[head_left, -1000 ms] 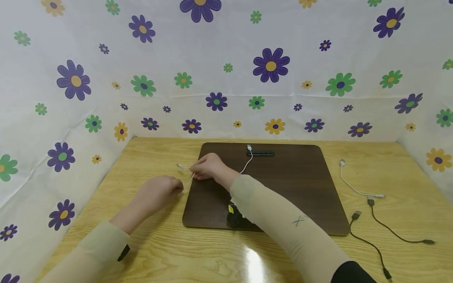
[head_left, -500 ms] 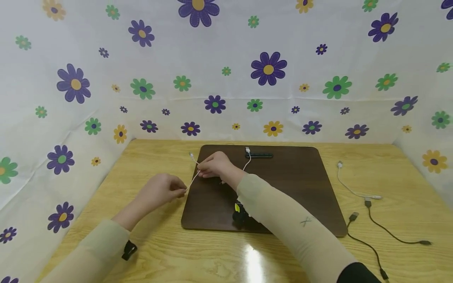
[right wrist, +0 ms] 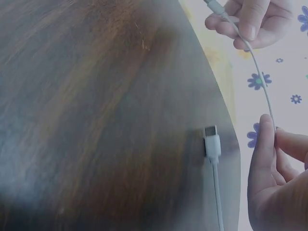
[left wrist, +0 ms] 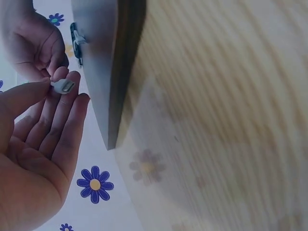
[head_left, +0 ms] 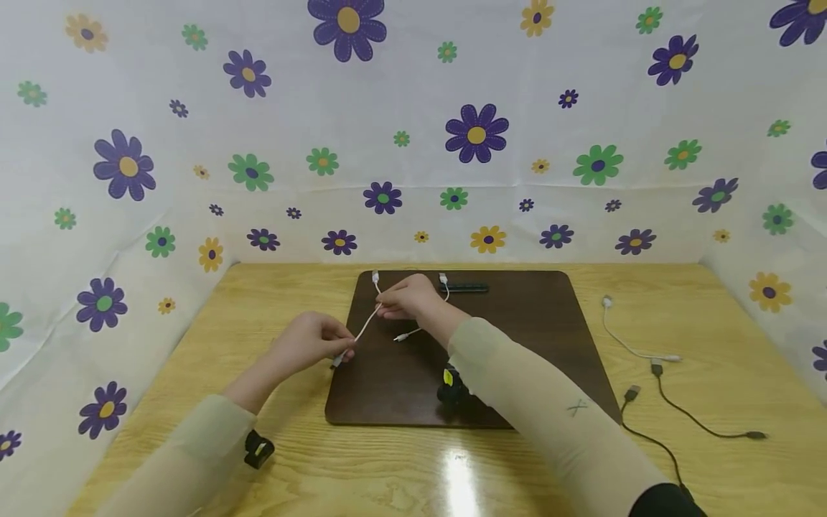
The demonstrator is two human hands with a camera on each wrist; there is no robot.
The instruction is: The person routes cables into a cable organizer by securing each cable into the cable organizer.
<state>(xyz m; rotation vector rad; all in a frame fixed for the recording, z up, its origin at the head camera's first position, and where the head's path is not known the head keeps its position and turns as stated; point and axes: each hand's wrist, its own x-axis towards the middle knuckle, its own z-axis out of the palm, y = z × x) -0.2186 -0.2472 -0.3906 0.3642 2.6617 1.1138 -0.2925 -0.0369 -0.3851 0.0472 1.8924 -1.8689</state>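
A short white charging cable [head_left: 367,327] runs between my two hands above the left part of a dark brown board [head_left: 504,359]. My left hand [head_left: 310,343] pinches it near one end. Its small plug [left wrist: 63,86] sticks out past the left thumb and fingertips. Farther back, my right hand [head_left: 416,298] pinches the cable between thumb and fingers, as the right wrist view shows. The other plug [head_left: 376,277] points up beyond those fingers. Another white cable [right wrist: 216,192] lies on the board, partly hidden by the right hand.
A thin black strip [head_left: 468,288] lies at the board's back edge. Right of the board, on the wooden table [head_left: 278,467], are a white cable [head_left: 623,341] and two black cables [head_left: 691,413] [head_left: 652,438]. Flower-printed cloth [head_left: 413,215] surrounds the table.
The left hand now pinches the cable near its plug, which shows beyond the fingers. The right hand has moved right, and the far plug has swung from pointing left to pointing up.
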